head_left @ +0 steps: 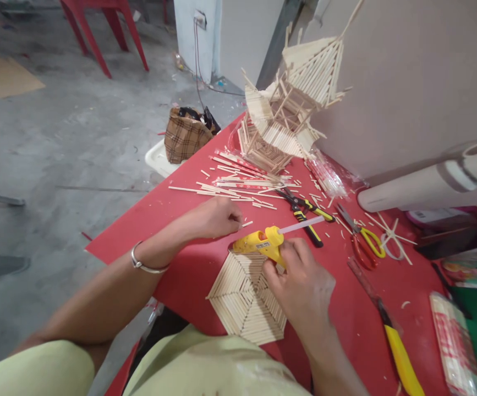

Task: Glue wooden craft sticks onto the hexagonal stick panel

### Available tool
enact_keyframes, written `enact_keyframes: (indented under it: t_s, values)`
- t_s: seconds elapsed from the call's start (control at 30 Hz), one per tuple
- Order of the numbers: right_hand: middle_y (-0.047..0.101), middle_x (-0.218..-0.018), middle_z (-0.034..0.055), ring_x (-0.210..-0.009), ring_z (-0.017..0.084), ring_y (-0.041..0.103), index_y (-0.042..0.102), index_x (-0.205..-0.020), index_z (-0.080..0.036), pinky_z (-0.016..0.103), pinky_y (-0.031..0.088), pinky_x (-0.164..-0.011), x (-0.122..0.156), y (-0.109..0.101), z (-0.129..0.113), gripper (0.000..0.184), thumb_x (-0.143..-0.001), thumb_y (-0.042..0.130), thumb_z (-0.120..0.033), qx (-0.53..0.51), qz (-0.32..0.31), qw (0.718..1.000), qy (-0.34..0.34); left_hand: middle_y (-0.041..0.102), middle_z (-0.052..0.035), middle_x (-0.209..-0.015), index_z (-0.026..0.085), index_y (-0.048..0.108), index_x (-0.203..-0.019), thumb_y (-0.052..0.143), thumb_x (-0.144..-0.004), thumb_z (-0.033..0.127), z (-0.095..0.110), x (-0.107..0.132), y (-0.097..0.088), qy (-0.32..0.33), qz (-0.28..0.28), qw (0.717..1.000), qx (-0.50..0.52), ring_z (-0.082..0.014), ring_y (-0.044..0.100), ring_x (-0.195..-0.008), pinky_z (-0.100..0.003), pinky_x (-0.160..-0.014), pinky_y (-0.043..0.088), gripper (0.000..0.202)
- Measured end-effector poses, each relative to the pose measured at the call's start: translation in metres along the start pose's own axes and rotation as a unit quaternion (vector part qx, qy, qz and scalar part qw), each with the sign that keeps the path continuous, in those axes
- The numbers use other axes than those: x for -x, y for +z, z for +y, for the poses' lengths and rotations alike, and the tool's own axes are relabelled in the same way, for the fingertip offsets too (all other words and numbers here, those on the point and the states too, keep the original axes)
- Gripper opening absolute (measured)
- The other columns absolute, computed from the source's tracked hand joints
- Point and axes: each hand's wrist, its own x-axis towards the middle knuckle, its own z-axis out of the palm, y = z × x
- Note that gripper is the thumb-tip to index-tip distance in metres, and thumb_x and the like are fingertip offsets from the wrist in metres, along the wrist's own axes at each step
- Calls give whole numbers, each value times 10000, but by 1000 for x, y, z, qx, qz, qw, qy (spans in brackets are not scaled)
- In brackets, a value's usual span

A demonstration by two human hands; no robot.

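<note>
Partly hiding the panel (244, 308), on the table (423, 324), from twelve to three o'clock, with right hand (302, 280) wrapped round the glue gun (258, 243). Pinching a short stick (247, 224) in nearly closed left hand (219, 217) at eleven o'clock, with contact hard to make out.

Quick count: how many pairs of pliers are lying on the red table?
2: the black-and-yellow-handled pliers just beyond the glue gun, and the red-and-yellow-handled pliers to their right. Clutter could hide another.
</note>
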Motion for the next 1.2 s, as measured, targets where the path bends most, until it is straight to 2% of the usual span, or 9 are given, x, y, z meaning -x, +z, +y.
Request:
enact_keyframes:
  t_s: [0.23,0.57,0.73,0.83,0.93,1.03,1.13,1.2]
  values:
    - [635,-819,0,-580,116,497,664,-911,-196,279,288,-533,-1,0,1,156,-890,529,-270,5,6,1000,2,595,10,-589,144,662,-639,512,-709,139,-2,0,1,-3,-4,1000,3,-105,498,-571,-223,-540,334,166]
    - [664,-845,0,-582,114,509,679,-945,-199,273,302,-526,4,-2,11,184,-895,529,-293,20,11,1000,18,374,45,-529,169,467,-530,495,-692,140,-2,-1,2,11,-8,1000,13,-86,348,-520,-249,-517,261,168]
    - [699,-922,26,-619,124,553,673,-975,-198,260,316,-528,12,2,21,205,-893,563,-351,27,25,998,49,454,36,-538,171,511,-557,513,-700,164,2,-1,3,-20,-29,999,15,-93,400,-520,-252,-525,293,143]
    - [696,-911,63,-660,158,585,661,-990,-185,263,359,-553,24,7,35,343,-873,610,-503,-16,15,994,111,526,21,-561,169,588,-597,529,-712,194,2,-2,3,-34,-50,998,33,-105,465,-539,-247,-540,340,131]
    - [691,-805,62,-658,194,604,653,-994,-183,285,420,-587,43,11,56,518,-798,648,-663,-118,-39,965,232,576,7,-575,168,639,-631,544,-723,222,1,-3,4,-42,-64,996,52,-114,503,-550,-245,-542,358,143]
    - [740,-900,88,-745,231,662,668,-1045,-184,304,478,-635,70,14,83,606,-757,646,-716,-212,-82,902,367,620,-2,-609,160,701,-692,576,-714,224,4,-6,5,-66,-71,993,60,-112,507,-562,-239,-542,356,142]
    - [757,-957,96,-802,246,683,691,-1094,-167,313,501,-687,99,18,110,655,-789,589,-738,-248,-96,852,451,622,3,-625,150,722,-713,603,-707,214,10,-8,9,-86,-70,991,68,-101,480,-571,-234,-549,348,136]
    - [759,-926,90,-800,249,677,711,-1075,-176,316,491,-692,117,23,127,641,-816,555,-741,-228,-90,846,473,594,12,-606,146,694,-661,621,-709,229,14,-10,13,-94,-63,991,70,-95,458,-565,-234,-546,336,121]
